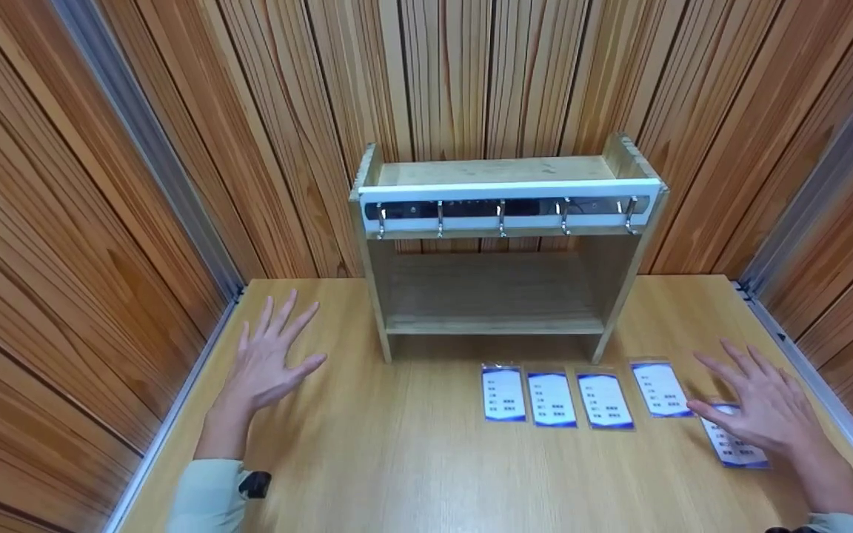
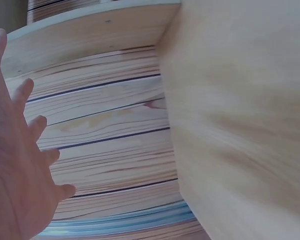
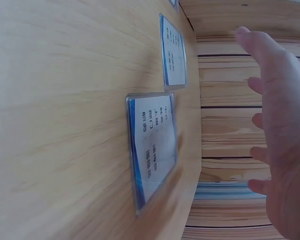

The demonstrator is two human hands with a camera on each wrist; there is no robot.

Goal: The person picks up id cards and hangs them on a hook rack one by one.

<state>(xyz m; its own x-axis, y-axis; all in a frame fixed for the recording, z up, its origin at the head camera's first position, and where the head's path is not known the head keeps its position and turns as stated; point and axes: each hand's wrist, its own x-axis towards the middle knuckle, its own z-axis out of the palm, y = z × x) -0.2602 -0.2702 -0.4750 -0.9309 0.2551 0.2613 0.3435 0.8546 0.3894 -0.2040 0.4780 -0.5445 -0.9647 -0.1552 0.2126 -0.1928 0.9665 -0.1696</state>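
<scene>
My left hand (image 1: 267,366) hovers over the left side of the table, fingers spread, holding nothing. At the right, my right hand (image 1: 763,407) is held over the table with its fingers apart, partly covering the rightmost badge card (image 1: 739,450). Just left of it lies another badge card (image 1: 660,389) in a clear sleeve, and three more, such as the leftmost card (image 1: 503,394), continue the row. All are white with blue edges and printed lines. In the right wrist view, one card (image 3: 154,145) lies flat on the table below the spread fingers (image 3: 262,50).
A wooden shelf rack (image 1: 497,326) stands at the back middle of the table (image 1: 412,459). Across its upper front runs a white rail (image 1: 471,223) with several metal hooks. Wood-panelled walls (image 1: 449,89) enclose the back and both sides, with metal strips (image 1: 167,444) along the table's side edges.
</scene>
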